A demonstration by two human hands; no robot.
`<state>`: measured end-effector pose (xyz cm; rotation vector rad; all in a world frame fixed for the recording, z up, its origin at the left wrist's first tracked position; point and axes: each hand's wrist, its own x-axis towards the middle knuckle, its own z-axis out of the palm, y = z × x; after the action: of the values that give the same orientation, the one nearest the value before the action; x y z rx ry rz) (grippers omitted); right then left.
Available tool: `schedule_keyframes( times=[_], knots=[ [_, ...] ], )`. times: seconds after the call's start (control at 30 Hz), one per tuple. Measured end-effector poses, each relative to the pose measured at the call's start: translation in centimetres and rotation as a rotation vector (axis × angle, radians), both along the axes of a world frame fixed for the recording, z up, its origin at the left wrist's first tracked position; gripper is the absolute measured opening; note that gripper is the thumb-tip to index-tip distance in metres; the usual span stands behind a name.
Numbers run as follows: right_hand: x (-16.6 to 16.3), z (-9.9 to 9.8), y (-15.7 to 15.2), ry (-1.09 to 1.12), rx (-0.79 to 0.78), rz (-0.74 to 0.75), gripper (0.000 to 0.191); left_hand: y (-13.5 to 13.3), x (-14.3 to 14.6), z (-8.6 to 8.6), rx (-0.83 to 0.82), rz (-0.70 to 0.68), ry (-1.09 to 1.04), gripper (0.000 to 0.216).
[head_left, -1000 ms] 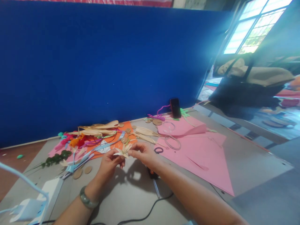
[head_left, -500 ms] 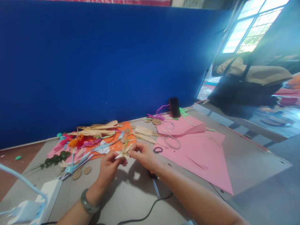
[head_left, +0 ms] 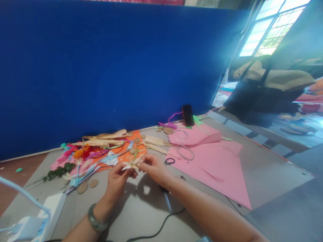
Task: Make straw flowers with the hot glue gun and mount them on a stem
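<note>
A small star-shaped husk flower [head_left: 131, 164] is pinched between the fingertips of both hands, held just above the grey table [head_left: 141, 208]. Left hand [head_left: 117, 178] is closed on its lower petals; right hand [head_left: 153, 168] is closed on a petal at 3 o'clock. Several pointed petals are already spread, so shaping is judged well advanced; finishing is judged to remain. Loose husk strips [head_left: 106, 138] lie at 11 o'clock on orange paper [head_left: 137, 136]; pink paper [head_left: 212, 161] lies at 2 o'clock, wooden discs [head_left: 87, 186] at 9 o'clock
</note>
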<state>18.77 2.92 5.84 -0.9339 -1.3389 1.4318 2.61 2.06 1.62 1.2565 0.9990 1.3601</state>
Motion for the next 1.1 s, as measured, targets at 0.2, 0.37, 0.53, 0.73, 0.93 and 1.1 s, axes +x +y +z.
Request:
schedule_keyframes(
  times=[0.2,0.37,0.53,0.73,0.93,1.1],
  knots=[
    [-0.1,0.3,-0.1,0.026,-0.018,-0.016,0.020,0.0,-0.1,0.1,-0.016,0.013,0.032,0.013],
    [0.1,0.2,0.0,-0.012,0.010,0.000,0.017,0.4,-0.4,-0.3,-0.013,0.016,0.064,0.010],
    [0.5,-0.2,0.5,-0.098,0.056,0.038,0.020,0.6,-0.6,-0.6,0.008,0.027,0.098,0.007],
    [1.0,0.6,0.6,-0.179,0.087,0.080,0.018,0.6,-1.0,-0.7,0.055,0.011,0.157,0.007],
    [1.7,1.2,0.8,-0.233,0.144,0.176,0.018,0.7,-1.0,-0.5,0.096,-0.019,0.097,0.007],
    [2.1,1.0,1.0,-0.330,0.186,0.215,0.019,0.7,-1.1,-0.2,0.107,-0.003,0.125,0.009]
  ],
)
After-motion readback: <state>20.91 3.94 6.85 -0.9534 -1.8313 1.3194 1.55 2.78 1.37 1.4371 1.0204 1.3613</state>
